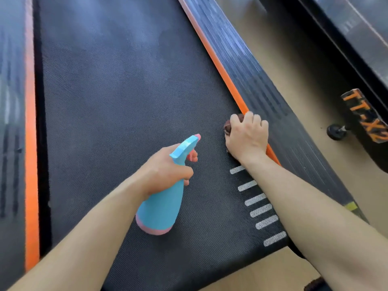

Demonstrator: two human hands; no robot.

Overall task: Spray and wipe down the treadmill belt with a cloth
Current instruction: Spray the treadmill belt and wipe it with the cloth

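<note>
1. Where the treadmill belt (pixel 126 101) fills the middle of the view, its surface is black, matt and finely textured; a row of white dashes (pixel 260 211) runs along its right edge towards the near end.
2. An orange strip borders the belt on the left (pixel 30 143) and on the right (pixel 220 66). Outside each strip lies a dark ribbed side rail (pixel 262 80).
3. Beyond the right rail, tan floor (pixel 294 80) shows. A second machine (pixel 365 114), black with orange lettering, stands on it with a small black wheel (pixel 336 132) at its base.
4. The left hand (pixel 165 171) grasps the neck of a blue spray bottle (pixel 161 206), one finger by the trigger. The bottle hangs over the belt's middle, near the near end, with its nozzle aimed towards the right edge and its pink base towards the viewer.
5. The right hand (pixel 248 137) is clenched over a dark brown cloth (pixel 227 128) and presses it onto the belt at the right edge. Its fingertips reach the right orange strip, and most of the cloth is hidden under the hand.
6. Black belt surface extends from both hands to the far end of the view and across to the left strip. The near end of the belt meets tan floor beneath the forearms.
</note>
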